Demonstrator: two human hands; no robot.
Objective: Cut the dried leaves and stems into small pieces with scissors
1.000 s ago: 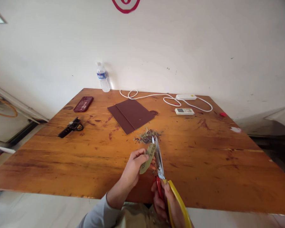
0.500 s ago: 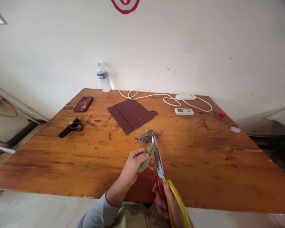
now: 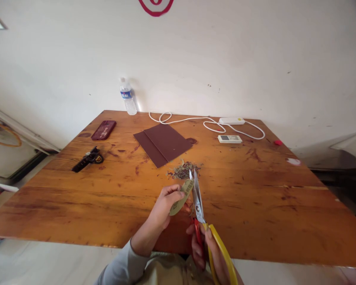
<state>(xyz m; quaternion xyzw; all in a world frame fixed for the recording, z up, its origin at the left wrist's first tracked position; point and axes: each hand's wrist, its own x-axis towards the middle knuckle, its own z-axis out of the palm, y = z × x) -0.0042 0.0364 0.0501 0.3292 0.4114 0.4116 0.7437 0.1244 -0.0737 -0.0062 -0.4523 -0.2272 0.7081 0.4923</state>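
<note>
Wooden worktop (image 3: 261, 213) carries clippings (image 3: 182, 171) beyond the left fingers (image 3: 177, 196), which, clamped on an olive strip (image 3: 178, 205), have shifted slightly left; right fingers (image 3: 197, 255) grip scissors (image 3: 198, 209).

Red-and-yellow scissors (image 3: 200, 214) (slightly open), printed green strip (image 3: 181, 202) alongside, tilted

Left hand (image 3: 163, 205) holds green strip (image 3: 178, 205); right hand (image 3: 216, 251), scissors (image 3: 198, 209).
</note>
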